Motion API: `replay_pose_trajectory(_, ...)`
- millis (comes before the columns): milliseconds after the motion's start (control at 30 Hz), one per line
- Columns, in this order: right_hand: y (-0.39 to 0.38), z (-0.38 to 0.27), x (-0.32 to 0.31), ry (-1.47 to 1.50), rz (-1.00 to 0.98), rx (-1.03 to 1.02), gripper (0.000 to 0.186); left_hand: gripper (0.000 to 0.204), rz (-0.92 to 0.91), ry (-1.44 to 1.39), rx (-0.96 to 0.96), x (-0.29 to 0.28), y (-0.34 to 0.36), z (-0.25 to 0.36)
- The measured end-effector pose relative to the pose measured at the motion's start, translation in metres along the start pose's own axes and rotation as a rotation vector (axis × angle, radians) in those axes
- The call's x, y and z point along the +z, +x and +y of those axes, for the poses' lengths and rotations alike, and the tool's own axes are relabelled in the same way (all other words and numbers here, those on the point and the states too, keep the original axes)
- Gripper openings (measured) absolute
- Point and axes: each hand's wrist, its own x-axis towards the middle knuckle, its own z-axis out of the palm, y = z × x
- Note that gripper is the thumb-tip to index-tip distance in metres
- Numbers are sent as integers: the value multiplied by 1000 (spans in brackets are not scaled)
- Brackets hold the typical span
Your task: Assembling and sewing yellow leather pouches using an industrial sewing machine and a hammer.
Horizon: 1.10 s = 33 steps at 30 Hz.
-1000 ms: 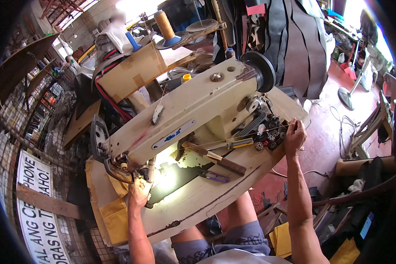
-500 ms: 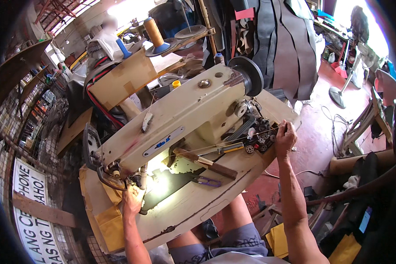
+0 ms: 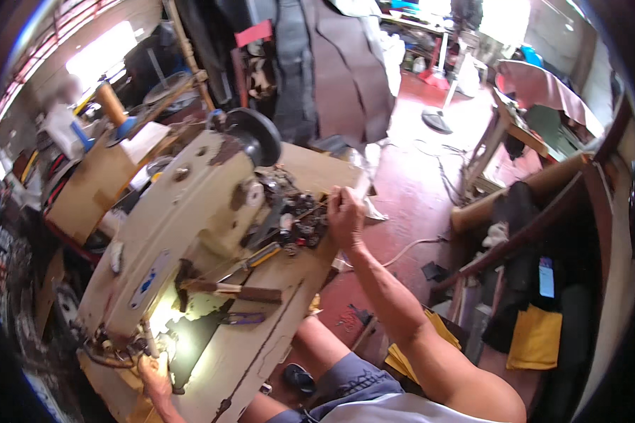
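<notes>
A large cream sewing machine (image 3: 180, 204) with a black handwheel (image 3: 254, 137) stands across the table (image 3: 226, 363). My left hand (image 3: 154, 377) is below its needle end, fingers pinched together; what they hold is hidden. Beyond the table's right end, my right hand (image 3: 346, 218) is closed, pinching a thin thread that stretches faintly back towards the machine. Close to that hand lies a pile of metal bobbins and small parts (image 3: 307, 229). Between my hands are a screwdriver (image 3: 261, 255), a hammer (image 3: 243, 291) and purple-handled snips (image 3: 245, 319). A lamp lights the needle area.
Dark and brown leather sheets (image 3: 342, 77) hang behind the table. A thread cone (image 3: 111, 104) stands at back left, above a cardboard panel (image 3: 95, 173). On the right are yellow pieces (image 3: 534, 338), a long roll (image 3: 515, 187) and a stand base (image 3: 437, 120). A cable crosses the red floor.
The view has swung right, so the machine and both hands appear further left. My hands keep roughly the same places by the machine, both still closed.
</notes>
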Motion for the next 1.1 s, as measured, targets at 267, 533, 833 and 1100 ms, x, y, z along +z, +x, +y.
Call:
replay_pose_trajectory(267,7,-2,-8,-11,27,-12,22,21,-58,-1,40,7,12,-14)
replay_pose_trajectory(533,5,4,-8,4,46,-41,23,20,-54,-76,12,5,4,18)
replay_pose_trajectory(833,6,-3,-9,-16,20,-12,27,25,-1,0,33,-3,-2,45)
replay_pose_trajectory(1100,6,-1,-6,-19,46,-30,26,25,-33,-43,9,-5,-5,55)
